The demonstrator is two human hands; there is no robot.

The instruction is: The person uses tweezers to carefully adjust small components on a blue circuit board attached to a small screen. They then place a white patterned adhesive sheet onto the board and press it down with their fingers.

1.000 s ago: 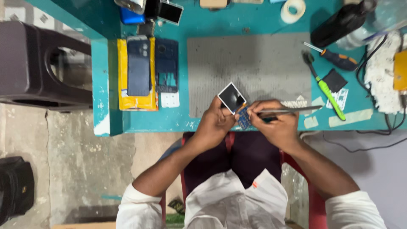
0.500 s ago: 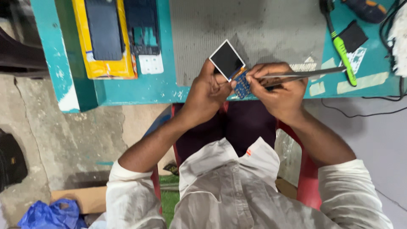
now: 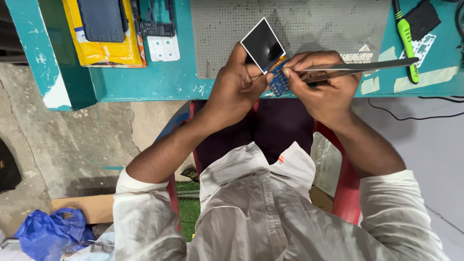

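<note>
Between hands [image 3: 285, 87], tweezers [image 3: 357, 66] pointing right.

Beyond both hands, the grey perforated work mat [image 3: 309, 29] lies bare toward the teal table's [image 3: 159, 82] far edge, open for passing. Toward the right edge a green-handled tool [image 3: 405, 36] and a black square pad [image 3: 423, 18] stand in the way; toward the left corner, a yellow packet [image 3: 94, 50] carrying a dark phone [image 3: 102, 19] does.

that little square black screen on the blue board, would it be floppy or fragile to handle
The small square black display panel looks thin and glassy, so probably stiff, light and fragile. It lifts off the blue circuit board on an orange ribbon, so it likely swings freely.
</note>
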